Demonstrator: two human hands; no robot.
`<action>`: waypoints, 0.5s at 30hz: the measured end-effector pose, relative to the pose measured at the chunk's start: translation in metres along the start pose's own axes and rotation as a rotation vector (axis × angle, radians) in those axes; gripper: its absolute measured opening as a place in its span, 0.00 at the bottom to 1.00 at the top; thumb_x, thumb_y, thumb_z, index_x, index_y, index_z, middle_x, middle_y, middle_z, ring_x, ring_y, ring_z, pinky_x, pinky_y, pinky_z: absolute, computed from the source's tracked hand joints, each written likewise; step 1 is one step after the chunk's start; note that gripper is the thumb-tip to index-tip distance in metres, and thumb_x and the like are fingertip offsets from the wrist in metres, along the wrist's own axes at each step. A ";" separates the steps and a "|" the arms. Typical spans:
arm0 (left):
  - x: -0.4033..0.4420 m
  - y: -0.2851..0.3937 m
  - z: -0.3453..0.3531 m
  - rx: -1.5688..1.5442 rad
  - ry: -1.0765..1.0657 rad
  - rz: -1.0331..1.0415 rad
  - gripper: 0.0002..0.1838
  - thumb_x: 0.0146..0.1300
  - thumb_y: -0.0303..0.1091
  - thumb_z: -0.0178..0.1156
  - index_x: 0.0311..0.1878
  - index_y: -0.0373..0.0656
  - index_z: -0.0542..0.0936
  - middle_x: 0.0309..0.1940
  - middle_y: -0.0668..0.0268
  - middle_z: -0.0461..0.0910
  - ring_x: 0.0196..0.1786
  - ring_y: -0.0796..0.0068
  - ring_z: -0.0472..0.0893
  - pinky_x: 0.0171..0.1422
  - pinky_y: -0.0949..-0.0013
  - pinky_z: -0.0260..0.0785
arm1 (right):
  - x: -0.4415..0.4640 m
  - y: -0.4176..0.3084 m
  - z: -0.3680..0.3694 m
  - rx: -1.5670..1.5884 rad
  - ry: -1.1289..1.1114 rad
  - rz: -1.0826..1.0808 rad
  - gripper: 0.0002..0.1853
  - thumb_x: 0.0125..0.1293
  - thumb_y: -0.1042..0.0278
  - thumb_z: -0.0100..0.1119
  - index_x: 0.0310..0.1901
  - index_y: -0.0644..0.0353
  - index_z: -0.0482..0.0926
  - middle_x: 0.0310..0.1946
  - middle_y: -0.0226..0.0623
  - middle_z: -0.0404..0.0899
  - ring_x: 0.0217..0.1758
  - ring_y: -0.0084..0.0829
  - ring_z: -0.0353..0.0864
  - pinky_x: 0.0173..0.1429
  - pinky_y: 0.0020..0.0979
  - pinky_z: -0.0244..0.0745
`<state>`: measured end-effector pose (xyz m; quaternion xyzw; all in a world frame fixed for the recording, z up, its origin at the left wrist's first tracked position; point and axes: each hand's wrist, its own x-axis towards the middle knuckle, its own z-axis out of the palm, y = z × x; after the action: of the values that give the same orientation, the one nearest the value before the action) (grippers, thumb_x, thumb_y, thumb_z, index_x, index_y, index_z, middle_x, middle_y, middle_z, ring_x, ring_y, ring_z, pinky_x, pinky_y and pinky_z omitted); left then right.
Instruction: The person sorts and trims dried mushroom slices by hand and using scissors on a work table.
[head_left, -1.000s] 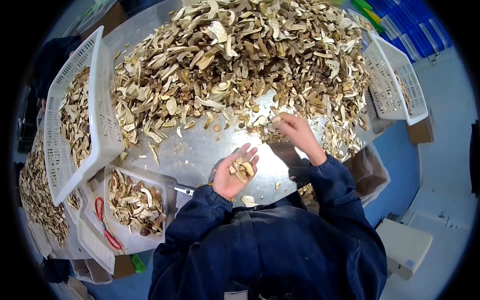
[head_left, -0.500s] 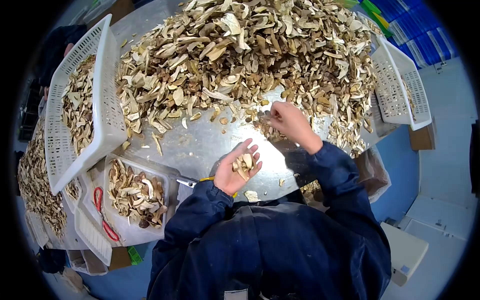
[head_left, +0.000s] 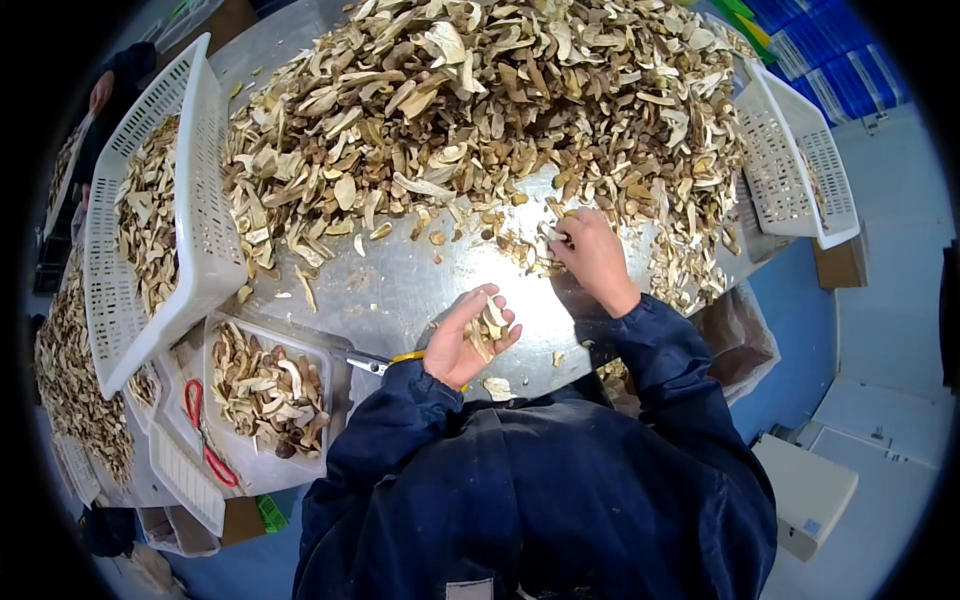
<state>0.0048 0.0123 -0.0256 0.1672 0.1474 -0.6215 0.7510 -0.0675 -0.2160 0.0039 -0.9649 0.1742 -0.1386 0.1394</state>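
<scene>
Curled further inward than a moment ago, the left hand (head_left: 453,352) cups a few slices (head_left: 484,332), its fingers bent round them, while the right hand (head_left: 594,262) has shifted slightly right and pinches a pale piece (head_left: 551,232) in its fingertips at the near edge of the heap (head_left: 540,110). Judging by this, the step is picking up slices singly and gathering them in the left palm; the next move seems to call for a light pinch on one bit, with that palm held cupped so nothing spills. The slices look thin, curved and uneven, cream to brown, apparently dry and perhaps brittle. Most lie heaped on the steel counter (head_left: 380,285), with strays just in front. To the left are a tub (head_left: 328,400) of them, red scissors (head_left: 204,437) and a white crate (head_left: 212,262), partly filled
</scene>
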 end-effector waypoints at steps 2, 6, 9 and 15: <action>-0.004 0.003 0.006 0.102 0.053 0.023 0.13 0.71 0.37 0.51 0.55 0.47 0.71 0.40 0.69 0.75 0.47 0.71 0.77 0.58 0.59 0.72 | -0.002 -0.007 -0.006 0.213 -0.013 0.059 0.10 0.56 0.66 0.63 0.34 0.63 0.78 0.31 0.43 0.76 0.33 0.41 0.77 0.38 0.37 0.72; -0.007 0.001 0.022 0.326 0.085 0.085 0.14 0.68 0.35 0.55 0.54 0.42 0.71 0.40 0.70 0.75 0.45 0.75 0.77 0.57 0.62 0.73 | -0.017 -0.051 -0.031 0.714 -0.352 0.178 0.09 0.60 0.66 0.61 0.34 0.63 0.75 0.17 0.34 0.72 0.21 0.23 0.69 0.27 0.27 0.65; -0.002 -0.004 0.022 0.486 0.072 0.109 0.14 0.68 0.36 0.56 0.53 0.41 0.72 0.41 0.70 0.75 0.45 0.77 0.77 0.54 0.65 0.73 | -0.033 -0.064 -0.023 0.876 -0.513 0.215 0.06 0.62 0.71 0.61 0.36 0.63 0.75 0.22 0.25 0.74 0.25 0.13 0.70 0.30 0.20 0.64; -0.008 -0.001 0.016 0.413 0.143 0.248 0.04 0.69 0.32 0.54 0.44 0.45 0.73 0.40 0.69 0.76 0.42 0.77 0.78 0.49 0.67 0.74 | -0.045 -0.076 -0.019 1.207 -0.384 0.405 0.07 0.62 0.71 0.60 0.38 0.65 0.76 0.23 0.25 0.75 0.25 0.13 0.70 0.30 0.19 0.64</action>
<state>0.0026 0.0123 -0.0083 0.3773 0.0483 -0.5282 0.7592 -0.0916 -0.1343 0.0356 -0.6732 0.2161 -0.0084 0.7071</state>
